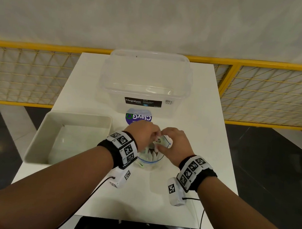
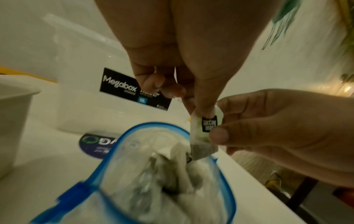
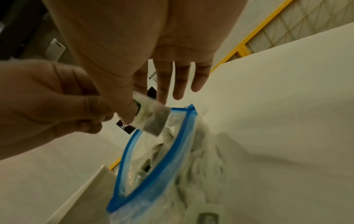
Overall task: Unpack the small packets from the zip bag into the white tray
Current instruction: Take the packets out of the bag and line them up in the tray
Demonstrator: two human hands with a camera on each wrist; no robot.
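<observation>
A clear zip bag (image 1: pixel 149 160) with a blue rim (image 2: pixel 168 125) stands open on the white table, with several small white packets inside (image 2: pixel 178 163). Just above its mouth, both hands meet on one small packet (image 2: pixel 207 131) with a black label. My left hand (image 2: pixel 199 104) pinches its top edge from above. My right hand (image 3: pixel 135 112) pinches its side between thumb and forefinger, the other fingers straight. In the head view the packet (image 1: pixel 159 142) is mostly hidden between my left hand (image 1: pixel 152 134) and my right hand (image 1: pixel 162 147). The white tray (image 1: pixel 47 139) lies left of the bag.
A clear Megabox tub (image 1: pixel 144 86) stands at the back of the table, with a round blue sticker (image 1: pixel 138 117) in front of it. A yellow mesh fence (image 1: pixel 264 94) runs behind the table. The table edges fall off to dark floor on both sides.
</observation>
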